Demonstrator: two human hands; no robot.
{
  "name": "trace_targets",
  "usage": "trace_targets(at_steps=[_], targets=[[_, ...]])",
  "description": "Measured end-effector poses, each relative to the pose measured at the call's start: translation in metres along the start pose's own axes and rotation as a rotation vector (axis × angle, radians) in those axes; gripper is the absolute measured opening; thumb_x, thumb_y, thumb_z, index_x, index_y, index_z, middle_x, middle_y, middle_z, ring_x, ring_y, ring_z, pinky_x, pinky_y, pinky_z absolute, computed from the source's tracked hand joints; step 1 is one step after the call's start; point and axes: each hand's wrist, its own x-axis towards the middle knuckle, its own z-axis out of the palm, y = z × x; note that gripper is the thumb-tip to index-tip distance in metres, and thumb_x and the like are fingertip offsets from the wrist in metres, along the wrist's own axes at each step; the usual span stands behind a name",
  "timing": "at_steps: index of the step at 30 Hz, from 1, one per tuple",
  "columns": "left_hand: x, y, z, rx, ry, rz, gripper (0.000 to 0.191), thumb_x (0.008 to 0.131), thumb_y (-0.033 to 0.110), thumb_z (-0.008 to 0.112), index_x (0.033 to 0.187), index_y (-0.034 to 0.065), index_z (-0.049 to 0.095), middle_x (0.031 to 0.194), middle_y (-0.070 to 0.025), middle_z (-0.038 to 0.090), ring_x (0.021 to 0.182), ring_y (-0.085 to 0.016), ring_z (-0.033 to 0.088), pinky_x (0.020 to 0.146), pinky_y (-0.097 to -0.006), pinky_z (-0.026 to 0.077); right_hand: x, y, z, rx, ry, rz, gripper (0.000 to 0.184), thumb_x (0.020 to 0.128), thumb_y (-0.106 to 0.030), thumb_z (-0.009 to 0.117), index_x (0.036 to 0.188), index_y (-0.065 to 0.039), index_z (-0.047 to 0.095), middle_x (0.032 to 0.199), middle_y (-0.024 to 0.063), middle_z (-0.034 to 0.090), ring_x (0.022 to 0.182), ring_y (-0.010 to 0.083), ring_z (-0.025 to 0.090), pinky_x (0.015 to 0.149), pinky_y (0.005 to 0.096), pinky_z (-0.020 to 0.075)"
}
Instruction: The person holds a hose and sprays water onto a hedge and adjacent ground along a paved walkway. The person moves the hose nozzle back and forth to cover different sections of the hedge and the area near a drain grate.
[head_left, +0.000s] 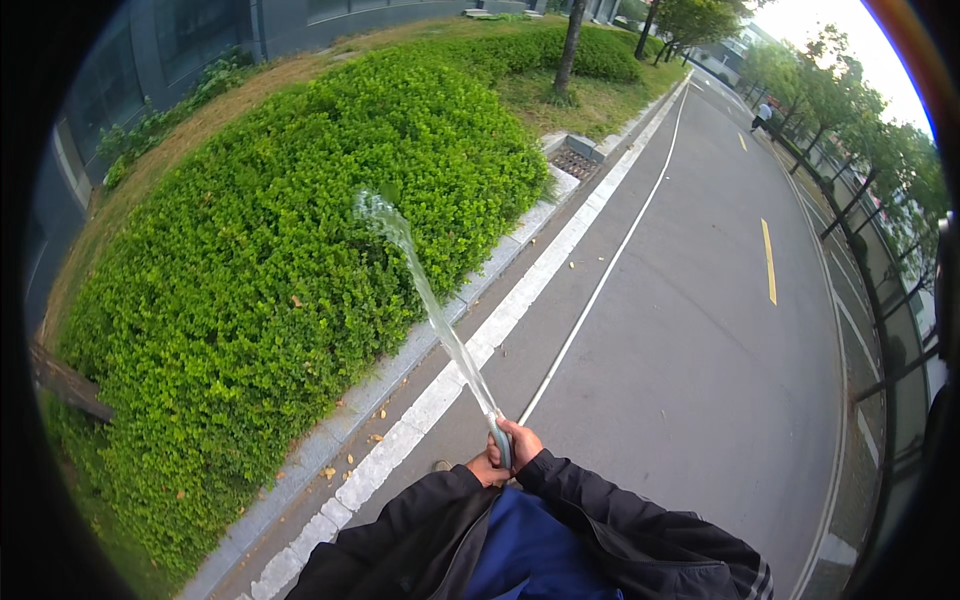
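Observation:
Close in front of my body, both hands grip the end of a garden hose (500, 442). My left hand (487, 468) wraps it lower down, and my right hand (523, 442) is around it nearer the mouth, with the thumb close to the opening. A thick stream of water (441, 322) leaves the hose mouth, arcs over the kerb and reaches a trimmed green hedge (285, 262). A long pale hose (600, 283) lies along the road and runs from near my hands into the distance.
A stone kerb (390, 371) and a white painted line (442, 390) border the hedge. Beyond the hedge are a drain grate (574, 162) and a tree trunk (570, 49). Far down the road (690, 337) is a person (762, 115). Trees line the right side.

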Motion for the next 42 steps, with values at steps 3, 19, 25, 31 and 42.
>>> trace_targets(at_steps=[3,19,25,31,42], targets=[[0.01,0.006,-0.01,0.137,0.132,0.005,0.032,0.07,0.009,0.065,0.099,0.0034,0.053,0.092,-0.0042,0.06,0.086,-0.014,0.057,0.072,-0.0275,0.046,0.019,-0.012,0.007,-0.007,0.003,0.066,0.046,0.09,-0.042,0.041,0.071,-0.001,0.051,0.05,0.0102,0.047,0.042,0.02,0.044,0.045,0.0284,0.0386],[0.07,0.033,-0.021,0.693,0.65,-0.106,0.032,0.072,0.019,0.063,0.1,0.0065,0.057,0.09,-0.0107,0.062,0.087,-0.023,0.06,0.075,-0.0329,0.047,0.09,-0.067,-0.025,-0.028,-0.228,0.147,0.04,0.091,-0.035,0.041,0.079,0.002,0.051,0.057,0.0099,0.051,0.047,0.0193,0.048,0.049,0.0288,0.0419],[0.116,0.058,0.014,0.554,0.787,-0.415,0.041,0.067,0.033,0.066,0.099,0.0063,0.06,0.096,-0.017,0.062,0.094,-0.032,0.059,0.081,-0.0378,0.045,0.086,-0.106,-0.074,0.095,-0.231,0.15,0.041,0.091,-0.037,0.039,0.08,0.001,0.049,0.059,0.0114,0.051,0.052,0.022,0.049,0.052,0.0321,0.0426],[0.153,0.05,0.017,0.696,0.821,-0.411,0.043,0.065,0.037,0.068,0.092,0.0045,0.062,0.09,-0.0166,0.064,0.088,-0.03,0.061,0.078,-0.0364,0.046,0.091,-0.131,-0.102,0.163,-0.185,0.149,0.042,0.092,-0.038,0.036,0.08,0.0,0.048,0.059,0.0119,0.05,0.053,0.0245,0.049,0.053,0.0344,0.0418],[0.199,0.101,0.021,0.857,0.573,-0.417,0.043,0.071,0.037,0.064,0.1,0.0055,0.059,0.099,-0.0167,0.062,0.098,-0.031,0.057,0.088,-0.0392,0.04,0.089,-0.168,-0.131,0.308,-0.022,0.023,0.04,0.09,-0.04,0.038,0.081,-0.002,0.048,0.059,0.0111,0.049,0.054,0.0261,0.047,0.053,0.0358,0.0405]])
